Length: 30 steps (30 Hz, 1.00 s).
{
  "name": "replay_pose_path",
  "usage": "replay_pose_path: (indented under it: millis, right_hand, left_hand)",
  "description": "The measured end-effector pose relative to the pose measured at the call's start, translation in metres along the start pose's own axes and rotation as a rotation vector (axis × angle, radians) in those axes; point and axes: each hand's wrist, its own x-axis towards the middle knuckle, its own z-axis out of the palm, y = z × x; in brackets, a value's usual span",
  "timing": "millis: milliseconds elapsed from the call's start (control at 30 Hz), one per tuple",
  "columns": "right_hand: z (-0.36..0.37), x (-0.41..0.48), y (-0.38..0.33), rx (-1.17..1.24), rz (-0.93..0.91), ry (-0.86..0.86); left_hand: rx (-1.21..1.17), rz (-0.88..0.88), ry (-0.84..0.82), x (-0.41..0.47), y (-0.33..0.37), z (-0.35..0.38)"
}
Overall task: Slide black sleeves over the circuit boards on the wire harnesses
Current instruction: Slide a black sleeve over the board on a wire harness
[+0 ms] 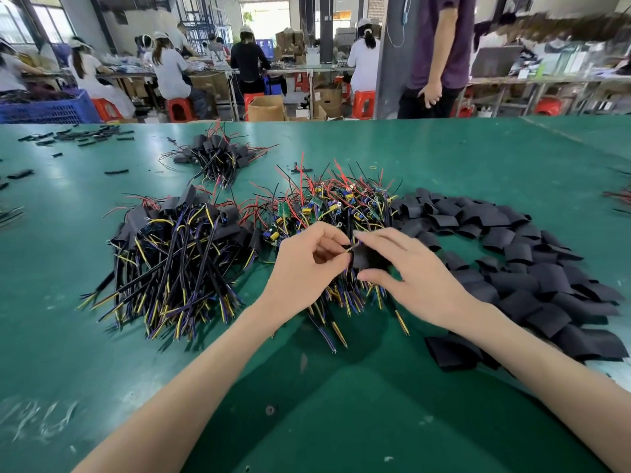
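On the green table (102,353) we are working over the pile of bare harnesses (341,206), with loose sleeves (529,268) lying beside it. Our right hand (420,281) is pinching one sleeve (367,258), probably soft and light, by its edges. Our left hand (304,268) is pinching the thin, bendy wire ends (347,249) at its mouth.

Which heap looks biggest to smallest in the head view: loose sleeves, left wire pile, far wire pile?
1. loose sleeves
2. left wire pile
3. far wire pile, but farther away, so true size unsure.
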Motion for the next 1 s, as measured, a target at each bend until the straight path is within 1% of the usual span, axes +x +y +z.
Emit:
replay_pose_path:
  millis: [100, 200, 267, 300, 333, 400, 467, 500, 567, 633, 700, 800, 900, 1000]
  right_hand:
    - [-0.003, 0.002, 0.006, -0.116, 0.051, 0.132]
    - [-0.008, 0.005, 0.015, -0.161, 0.193, 0.254]
    - [-0.011, 0.005, 0.023, -0.217, 0.309, 0.272]
    - [-0.011, 0.005, 0.027, -0.260, 0.376, 0.254]
    - [-0.012, 0.005, 0.031, -0.313, 0.445, 0.212]
    - [-0.012, 0.003, 0.040, -0.411, 0.582, 0.056]
    - [-0.010, 0.000, 0.048, -0.457, 0.686, -0.131]
    - [-0.008, -0.001, 0.051, -0.455, 0.717, -0.212]
    - [-0.004, -0.003, 0.055, -0.410, 0.736, -0.318]
    - [-0.003, -0.002, 0.058, -0.372, 0.721, -0.337]
    - [-0.004, -0.001, 0.060, -0.357, 0.709, -0.311]
    - [-0.006, 0.000, 0.062, -0.336, 0.714, -0.310]
    - [-0.008, 0.001, 0.060, -0.314, 0.726, -0.296]
    - [-0.011, 0.003, 0.059, -0.294, 0.687, -0.205]
  left_hand:
    - [0.096, 0.130, 0.179, 0.006, 0.002, -0.014]
    - [0.346, 0.287, 0.459, 0.019, -0.004, -0.042]
    - [0.574, 0.265, 0.664, 0.027, -0.013, -0.066]
    - [0.697, 0.219, 0.736, 0.029, -0.020, -0.078]
    - [0.821, 0.147, 0.768, 0.031, -0.027, -0.090]
    - [0.990, -0.075, 0.731, 0.030, -0.041, -0.107]
    - [1.031, -0.290, 0.676, 0.027, -0.051, -0.114]
    - [1.040, -0.351, 0.660, 0.026, -0.053, -0.115]
    - [1.036, -0.386, 0.652, 0.026, -0.055, -0.115]
    - [0.983, -0.374, 0.634, 0.029, -0.054, -0.117]
    - [0.956, -0.380, 0.580, 0.031, -0.055, -0.117]
    - [1.023, -0.398, 0.525, 0.031, -0.056, -0.117]
    - [1.068, -0.417, 0.524, 0.031, -0.055, -0.116]
    - [1.084, -0.411, 0.589, 0.029, -0.049, -0.110]
